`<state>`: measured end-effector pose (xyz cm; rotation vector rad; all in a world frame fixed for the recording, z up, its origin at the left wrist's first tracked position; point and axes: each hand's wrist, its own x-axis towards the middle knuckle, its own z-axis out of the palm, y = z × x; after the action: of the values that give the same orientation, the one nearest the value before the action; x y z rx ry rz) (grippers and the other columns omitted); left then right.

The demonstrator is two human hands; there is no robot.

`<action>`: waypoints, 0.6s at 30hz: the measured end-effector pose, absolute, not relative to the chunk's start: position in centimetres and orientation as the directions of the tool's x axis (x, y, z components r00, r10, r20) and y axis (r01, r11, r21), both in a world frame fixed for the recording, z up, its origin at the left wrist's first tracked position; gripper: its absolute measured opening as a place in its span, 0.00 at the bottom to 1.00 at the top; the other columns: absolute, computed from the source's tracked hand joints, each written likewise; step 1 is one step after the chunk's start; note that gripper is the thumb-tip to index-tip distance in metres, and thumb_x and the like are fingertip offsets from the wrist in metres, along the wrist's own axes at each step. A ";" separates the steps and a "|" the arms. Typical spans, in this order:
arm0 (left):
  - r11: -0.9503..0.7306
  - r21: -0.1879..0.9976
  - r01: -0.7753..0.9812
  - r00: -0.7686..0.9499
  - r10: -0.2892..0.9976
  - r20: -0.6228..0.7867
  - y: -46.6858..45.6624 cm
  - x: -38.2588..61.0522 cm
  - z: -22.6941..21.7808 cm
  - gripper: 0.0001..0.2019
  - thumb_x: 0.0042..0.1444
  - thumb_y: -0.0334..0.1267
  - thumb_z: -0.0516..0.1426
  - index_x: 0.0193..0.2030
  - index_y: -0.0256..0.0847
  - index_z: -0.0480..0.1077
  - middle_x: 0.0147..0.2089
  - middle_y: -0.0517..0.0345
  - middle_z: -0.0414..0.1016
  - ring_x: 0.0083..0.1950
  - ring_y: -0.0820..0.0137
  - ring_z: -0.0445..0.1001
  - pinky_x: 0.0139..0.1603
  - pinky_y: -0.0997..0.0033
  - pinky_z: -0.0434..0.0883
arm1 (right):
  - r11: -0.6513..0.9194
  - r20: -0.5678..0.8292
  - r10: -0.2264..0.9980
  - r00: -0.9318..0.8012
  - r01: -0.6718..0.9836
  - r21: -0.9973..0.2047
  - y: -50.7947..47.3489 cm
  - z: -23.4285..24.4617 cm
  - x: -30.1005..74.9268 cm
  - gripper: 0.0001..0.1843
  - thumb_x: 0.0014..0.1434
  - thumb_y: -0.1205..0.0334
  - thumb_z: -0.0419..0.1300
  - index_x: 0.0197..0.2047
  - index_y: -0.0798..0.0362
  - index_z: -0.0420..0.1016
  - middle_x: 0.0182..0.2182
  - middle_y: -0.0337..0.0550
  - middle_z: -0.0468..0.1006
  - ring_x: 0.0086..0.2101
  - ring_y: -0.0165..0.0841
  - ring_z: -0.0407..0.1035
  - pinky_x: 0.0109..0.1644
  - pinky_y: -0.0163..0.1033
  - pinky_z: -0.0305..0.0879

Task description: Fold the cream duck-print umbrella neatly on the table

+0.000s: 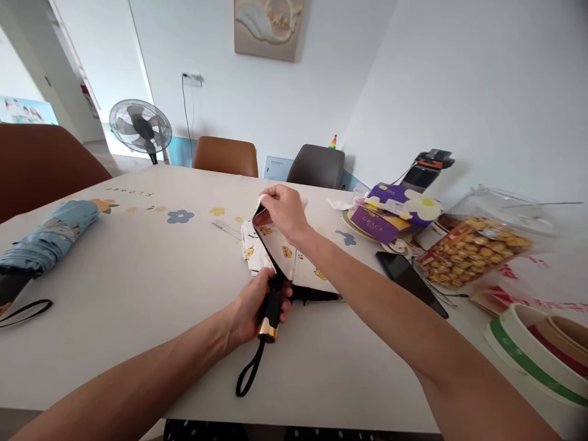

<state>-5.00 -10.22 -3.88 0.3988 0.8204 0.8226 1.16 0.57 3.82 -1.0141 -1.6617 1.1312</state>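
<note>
A white umbrella with small yellow cartoon prints lies partly loose in front of me, its folds spread on the table. My left hand is wrapped round its black handle, which ends in a gold band with a black wrist strap hanging toward me. Higher up, my right hand pinches the edge of one canopy fold and lifts it, so the dark underside shows. A black part of the umbrella sticks out to the right of the handle. At the far left lies a rolled blue umbrella with a black handle and strap.
On the right of the white table are a purple tissue box, a black phone, a clear tub of snacks and tape rolls. Chairs and a fan stand beyond the far edge.
</note>
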 end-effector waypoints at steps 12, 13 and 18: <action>0.624 0.587 -0.515 0.381 0.780 -0.495 -10.1 -5.0 -3.6 0.09 0.51 0.39 0.47 0.30 0.36 0.63 0.28 0.59 0.63 0.21 0.76 0.61 0.16 0.76 0.63 | 0.611 0.413 0.790 -0.454 0.525 -0.593 -3.9 1.8 9.2 0.06 0.54 0.62 0.56 0.37 0.51 0.70 0.39 0.42 0.74 0.42 0.36 0.68 0.46 0.44 0.64; 0.615 0.614 -0.494 0.355 0.788 -0.503 -10.2 -5.0 -3.6 0.10 0.51 0.40 0.47 0.30 0.36 0.63 0.27 0.58 0.63 0.21 0.76 0.62 0.17 0.73 0.65 | 0.659 0.434 0.752 -0.497 0.563 -0.499 -4.9 1.3 10.2 0.05 0.53 0.62 0.57 0.35 0.51 0.69 0.38 0.42 0.73 0.41 0.36 0.68 0.46 0.45 0.63; 0.515 0.762 -0.393 0.211 0.857 -0.470 -10.8 -4.7 -3.6 0.12 0.54 0.42 0.46 0.27 0.36 0.62 0.25 0.58 0.63 0.20 0.74 0.62 0.21 0.62 0.72 | 0.789 0.528 0.555 -0.642 0.608 -0.090 -8.5 -2.6 12.0 0.10 0.53 0.56 0.59 0.33 0.52 0.65 0.35 0.46 0.73 0.38 0.37 0.67 0.52 0.51 0.55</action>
<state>-4.66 -10.84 -3.64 0.5499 1.0179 0.9315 11.98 -8.47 -2.61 -0.8642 -2.4327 -0.1287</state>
